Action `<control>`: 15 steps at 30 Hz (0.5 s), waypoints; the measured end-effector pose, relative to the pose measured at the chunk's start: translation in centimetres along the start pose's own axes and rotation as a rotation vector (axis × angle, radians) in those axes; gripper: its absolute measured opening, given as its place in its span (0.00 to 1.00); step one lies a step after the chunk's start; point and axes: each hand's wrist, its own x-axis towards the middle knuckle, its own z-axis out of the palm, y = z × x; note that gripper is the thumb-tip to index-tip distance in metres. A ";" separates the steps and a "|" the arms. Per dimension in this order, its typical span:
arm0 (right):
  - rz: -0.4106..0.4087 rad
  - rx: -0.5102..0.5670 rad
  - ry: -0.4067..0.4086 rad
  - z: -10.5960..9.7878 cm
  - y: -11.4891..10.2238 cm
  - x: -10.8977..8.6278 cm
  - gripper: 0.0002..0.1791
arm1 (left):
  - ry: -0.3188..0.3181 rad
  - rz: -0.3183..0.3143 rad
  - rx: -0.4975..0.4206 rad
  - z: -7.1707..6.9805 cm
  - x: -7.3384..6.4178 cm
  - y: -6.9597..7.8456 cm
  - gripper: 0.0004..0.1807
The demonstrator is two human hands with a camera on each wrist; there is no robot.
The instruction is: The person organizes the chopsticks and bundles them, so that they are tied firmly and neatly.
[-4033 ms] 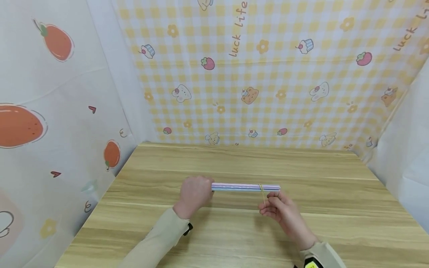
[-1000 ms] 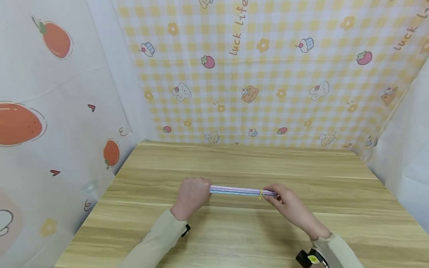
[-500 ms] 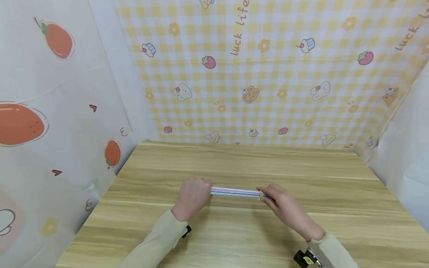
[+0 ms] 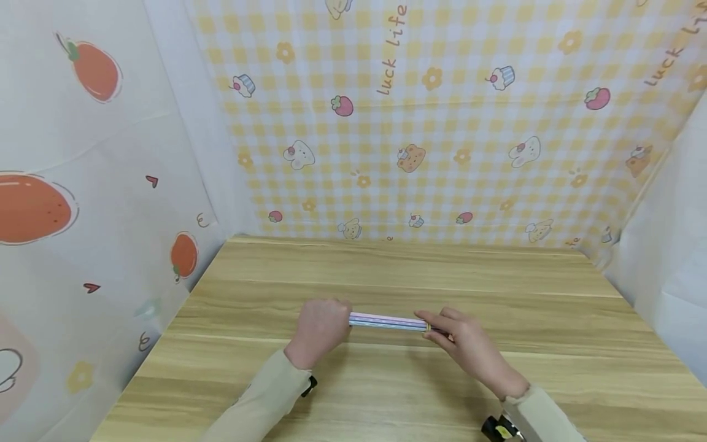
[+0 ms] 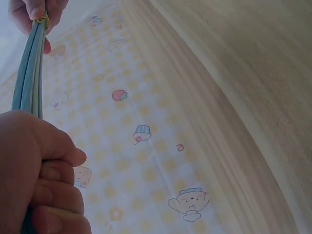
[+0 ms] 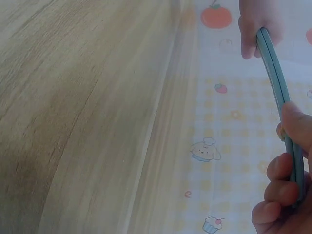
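Observation:
A bundle of slim pastel sticks (image 4: 386,321), pink, purple and blue, is held level above the table between both hands. My left hand (image 4: 322,325) grips its left end, the fingers curled round it in the left wrist view. A thin yellow rubber band (image 5: 43,20) is wound round the bundle near its right end. At that end my right hand (image 4: 469,344) pinches the bundle, with thumb and index fingertip right at the band. In the right wrist view the other fingers (image 6: 280,192) curl behind the sticks. Both ends of the bundle are mostly hidden by the hands.
Beneath the hands lies a wood-grain table (image 4: 364,393). A yellow checked cloth (image 4: 353,135) with printed cartoons hangs behind it, and white cloths flank both sides, the left one fruit-printed (image 4: 94,141). Black devices (image 4: 499,428) are strapped at the wrists.
Four seconds ago my right fingers pulled a loop of the rubber band below the bundle; now the band sits close round it. My right hand has taken hold of the end and slid slightly left.

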 end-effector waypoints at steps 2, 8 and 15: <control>0.007 -0.009 0.002 0.0 -0.1 0.1 0.22 | -0.013 -0.003 -0.004 0.0 0.0 0.1 0.25; 0.015 -0.055 0.000 0.0 -0.5 0.2 0.23 | -0.043 -0.028 -0.007 0.2 0.0 0.2 0.25; 0.013 -0.056 -0.025 -0.4 -0.5 0.4 0.27 | -0.032 -0.043 -0.025 0.1 -0.2 0.3 0.25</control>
